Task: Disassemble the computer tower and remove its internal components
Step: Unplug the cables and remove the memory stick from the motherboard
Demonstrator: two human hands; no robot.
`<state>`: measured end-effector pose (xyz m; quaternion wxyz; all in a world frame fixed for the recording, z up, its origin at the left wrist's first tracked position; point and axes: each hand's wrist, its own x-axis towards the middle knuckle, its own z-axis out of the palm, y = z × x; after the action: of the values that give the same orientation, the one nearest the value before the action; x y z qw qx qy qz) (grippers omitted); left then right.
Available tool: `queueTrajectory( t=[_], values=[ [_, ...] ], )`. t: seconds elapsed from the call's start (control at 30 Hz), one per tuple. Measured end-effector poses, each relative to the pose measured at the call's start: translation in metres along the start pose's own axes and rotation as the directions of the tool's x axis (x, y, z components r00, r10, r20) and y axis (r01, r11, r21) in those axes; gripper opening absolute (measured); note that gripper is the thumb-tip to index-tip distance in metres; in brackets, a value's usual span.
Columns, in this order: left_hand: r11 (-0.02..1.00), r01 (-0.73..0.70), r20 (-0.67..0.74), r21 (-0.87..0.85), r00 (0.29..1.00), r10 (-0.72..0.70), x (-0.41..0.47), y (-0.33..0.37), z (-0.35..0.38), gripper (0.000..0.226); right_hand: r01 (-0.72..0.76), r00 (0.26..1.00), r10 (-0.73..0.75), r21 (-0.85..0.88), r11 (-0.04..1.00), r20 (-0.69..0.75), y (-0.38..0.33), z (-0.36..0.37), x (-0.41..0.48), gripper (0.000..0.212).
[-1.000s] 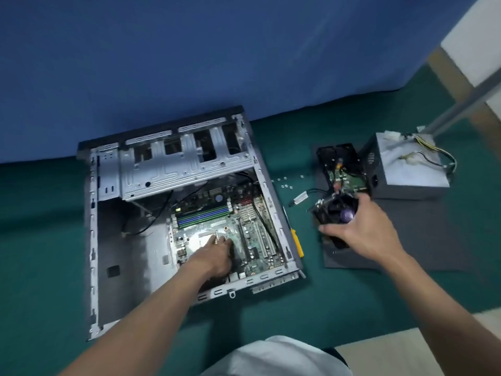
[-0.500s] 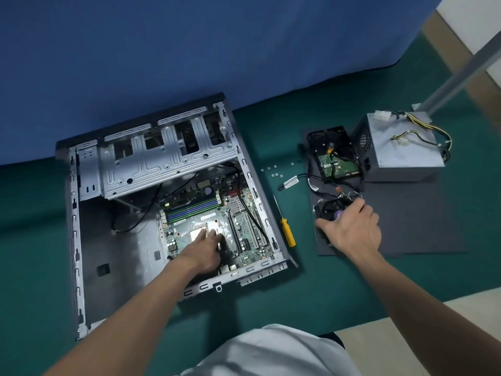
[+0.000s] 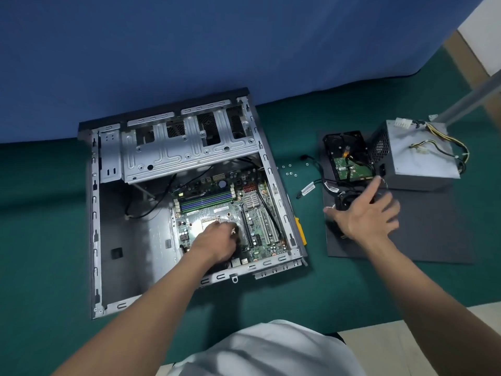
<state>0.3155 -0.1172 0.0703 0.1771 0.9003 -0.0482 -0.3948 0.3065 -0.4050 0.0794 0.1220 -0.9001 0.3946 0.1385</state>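
Sideways on the green floor (image 3: 40, 240) lay the open computer tower (image 3: 108, 213), motherboard (image 3: 260, 221) inside. Our left hand (image 3: 217, 240) rested on that motherboard, fingers curled; whether they pinched anything we could not tell. Our right hand (image 3: 363, 215), fingers spread, was over the fan (image 3: 345, 200) on the dark mat (image 3: 433, 234) beside the hard drive (image 3: 349, 158).

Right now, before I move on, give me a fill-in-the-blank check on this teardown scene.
The left hand rests on the ____ inside the case. The right hand is spread over the round black ____ on the dark mat. The hard drive lies beside the grey ____. The screwdriver has a ____ handle.
Missing words: motherboard; fan; power supply; yellow.
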Motion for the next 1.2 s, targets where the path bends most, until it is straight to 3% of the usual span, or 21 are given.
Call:
queueTrajectory(
  t=[0.07,0.1,0.17,0.23,0.33,0.43,0.5,0.6,0.67,0.9,0.97,1.13,1.2],
  values=[
    [0.998,-0.048,-0.027,-0.027,0.998,0.048,-0.004,0.008,-0.002,0.037,0.277,0.957,-0.27,0.052,0.959,-0.106,-0.012,-0.006,-0.021,0.099],
    [0.995,-0.082,-0.029,-0.048,0.996,0.081,-0.004,0.014,-0.004,0.04,0.389,0.921,-0.381,0.151,0.909,-0.078,-0.022,-0.01,-0.032,0.083],
    [0.984,-0.143,-0.017,-0.104,0.99,0.142,-0.004,0.026,-0.01,0.045,0.444,0.853,-0.509,0.351,0.824,0.115,-0.045,-0.015,-0.055,0.07],
    [0.975,-0.188,0.0,-0.117,0.982,0.19,-0.002,0.039,-0.017,0.045,0.482,0.803,-0.564,0.345,0.805,0.193,-0.068,-0.012,-0.072,0.067],
    [0.968,-0.218,0.038,-0.123,0.974,0.224,0.003,0.057,-0.017,0.034,0.517,0.823,-0.557,0.262,0.815,0.107,-0.085,-0.001,-0.084,0.043],
    [0.975,-0.21,0.064,-0.074,0.974,0.215,0.01,0.065,-0.006,0.01,0.501,0.845,-0.53,0.241,0.831,0.072,-0.085,0.005,-0.081,0.037],
    [0.98,-0.2,0.063,-0.003,0.978,0.2,0.015,0.067,0.002,0.022,0.507,0.845,-0.532,0.23,0.831,0.058,-0.084,0.006,-0.08,0.037],
    [0.969,-0.207,0.021,0.135,0.978,0.206,0.02,0.069,0.012,0.006,0.504,0.848,-0.528,0.233,0.832,0.051,-0.085,0.007,-0.081,0.037],
    [0.948,-0.244,-0.024,0.205,0.967,0.254,0.023,0.071,0.017,0.008,0.505,0.848,-0.528,0.232,0.831,0.047,-0.086,0.006,-0.08,0.036],
    [0.972,-0.187,-0.225,0.145,0.95,0.216,0.028,0.079,0.023,0.012,0.504,0.849,-0.525,0.212,0.837,0.058,-0.088,0.005,-0.081,0.035],
    [0.975,-0.176,-0.234,0.138,0.95,0.205,0.028,0.078,0.024,0.011,0.506,0.847,-0.528,0.209,0.837,0.059,-0.088,0.005,-0.082,0.035],
    [0.921,-0.325,-0.172,0.213,0.916,0.363,0.022,0.08,0.021,0.015,0.514,0.844,-0.534,0.205,0.833,0.053,-0.088,0.004,-0.082,0.035],
    [0.951,-0.269,-0.235,0.152,0.925,0.299,0.023,0.079,0.02,0.014,0.513,0.844,-0.533,0.204,0.834,0.055,-0.088,0.005,-0.082,0.035]
  ],
)
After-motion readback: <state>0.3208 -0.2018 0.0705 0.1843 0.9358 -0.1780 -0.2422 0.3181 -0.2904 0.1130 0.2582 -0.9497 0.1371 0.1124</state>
